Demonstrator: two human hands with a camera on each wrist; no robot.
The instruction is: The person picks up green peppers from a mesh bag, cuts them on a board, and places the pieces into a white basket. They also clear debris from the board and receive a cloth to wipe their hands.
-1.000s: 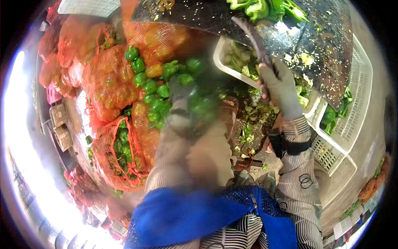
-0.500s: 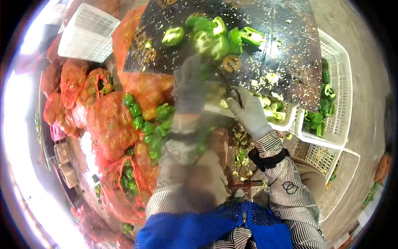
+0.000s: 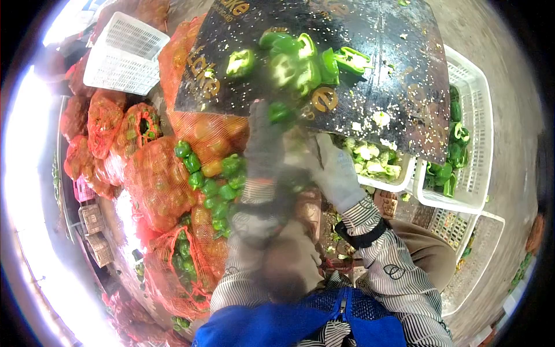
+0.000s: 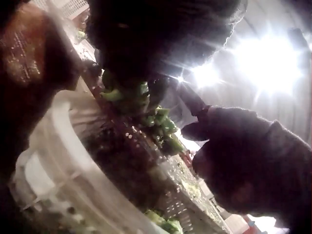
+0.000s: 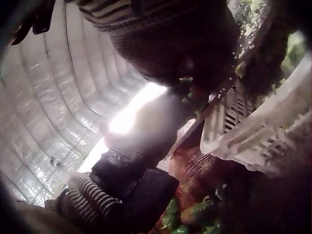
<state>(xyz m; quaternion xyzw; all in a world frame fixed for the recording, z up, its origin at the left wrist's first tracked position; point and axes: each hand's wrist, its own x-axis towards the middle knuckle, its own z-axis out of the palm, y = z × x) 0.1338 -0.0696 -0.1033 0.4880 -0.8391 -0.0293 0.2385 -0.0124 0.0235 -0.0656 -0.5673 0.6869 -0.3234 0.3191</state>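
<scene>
Dark, seed-flecked desk [image 3: 399, 95] fills the top of the head view, its near edge slanting down to the right. At that edge, the left hand [image 3: 264, 144], gloved, holds a green pepper [image 3: 280, 113] by the fingertips; a blurry smear hides exactly how the fingers bend. The pale-gloved right hand [image 3: 340, 176] is close beside it – in the left wrist view its fingers curl around the handle of a knife [image 4: 193, 102], pointed toward the pepper.

Just beyond the hands lies a cluster of cut peppers [image 3: 309, 75]; from there, open desk scattered with seeds stretches to the right edge. Under the near edge sits a white crate [image 3: 406, 176] of pale trimmings, its rim close to the right wrist. A second crate [image 3: 481, 121], holding peppers, borders the desk's right side. Orange mesh bags [image 3: 156, 182] and loose peppers [image 3: 212, 189] crowd the left – well apart from the right arm.
</scene>
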